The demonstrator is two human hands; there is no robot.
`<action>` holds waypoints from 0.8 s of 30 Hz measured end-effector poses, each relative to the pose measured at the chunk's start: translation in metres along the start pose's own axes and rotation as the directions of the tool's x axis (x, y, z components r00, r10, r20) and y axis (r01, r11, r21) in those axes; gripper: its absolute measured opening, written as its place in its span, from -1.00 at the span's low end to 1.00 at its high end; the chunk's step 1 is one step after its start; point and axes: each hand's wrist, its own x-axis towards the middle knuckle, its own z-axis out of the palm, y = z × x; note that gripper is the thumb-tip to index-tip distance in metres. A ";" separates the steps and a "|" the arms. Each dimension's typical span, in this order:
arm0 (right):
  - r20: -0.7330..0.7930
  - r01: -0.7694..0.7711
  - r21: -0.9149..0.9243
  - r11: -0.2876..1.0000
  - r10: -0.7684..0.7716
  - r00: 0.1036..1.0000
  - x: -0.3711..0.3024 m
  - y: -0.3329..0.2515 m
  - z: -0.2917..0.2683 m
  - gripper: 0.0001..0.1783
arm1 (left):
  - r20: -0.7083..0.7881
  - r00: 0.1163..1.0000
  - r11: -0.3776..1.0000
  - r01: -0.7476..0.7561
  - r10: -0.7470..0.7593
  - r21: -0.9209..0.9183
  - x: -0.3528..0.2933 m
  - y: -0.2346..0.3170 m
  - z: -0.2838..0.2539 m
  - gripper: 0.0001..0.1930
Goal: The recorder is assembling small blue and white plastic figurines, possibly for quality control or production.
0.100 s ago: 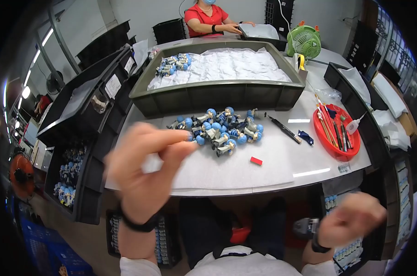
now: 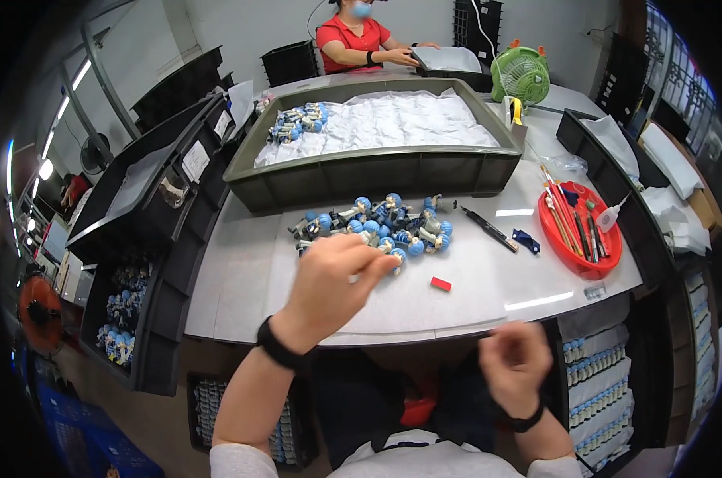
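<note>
Several small figurines with round blue heads lie heaped on the white table, the pile of figurines (image 2: pixel 377 227) being just in front of a big tray. My left hand (image 2: pixel 329 283) reaches over the near side of the pile, thumb and forefinger pinched. Its fingertips meet a blue-headed figurine (image 2: pixel 398 256) at the pile's front edge, and they cover part of it. My right hand (image 2: pixel 517 362) hovers beyond the table's near edge, above my lap, slightly blurred. Its fingers are curled in, and whatever they may hold is hidden.
The dark green tray (image 2: pixel 369 171), lined with white sheet, has figurines at its left. On the table lie a red block (image 2: pixel 441 284), a black pen (image 2: pixel 488 229) and a red dish (image 2: pixel 554 243) of brushes. Bins flank me; a person (image 2: pixel 359 44) works opposite.
My left hand has moved right and down onto the pile's front figurine. My right hand has swung left, nearer the table edge. The view has shifted slightly.
</note>
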 end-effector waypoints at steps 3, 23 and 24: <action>0.256 0.072 0.016 0.997 -0.074 0.964 -0.026 0.029 0.024 -0.77 | 0.216 0.975 0.973 -0.097 0.050 0.210 0.001 -0.026 0.046 -0.87; 0.257 -0.297 0.416 0.860 0.202 0.945 0.011 0.047 0.049 -0.58 | 0.508 0.688 0.088 0.634 -0.517 -0.769 -0.049 -0.018 0.056 -0.72; 0.266 -0.299 0.415 0.859 0.200 0.943 0.019 0.047 0.054 -0.58 | 0.503 0.687 0.086 0.631 -0.525 -0.771 -0.054 -0.020 0.057 -0.72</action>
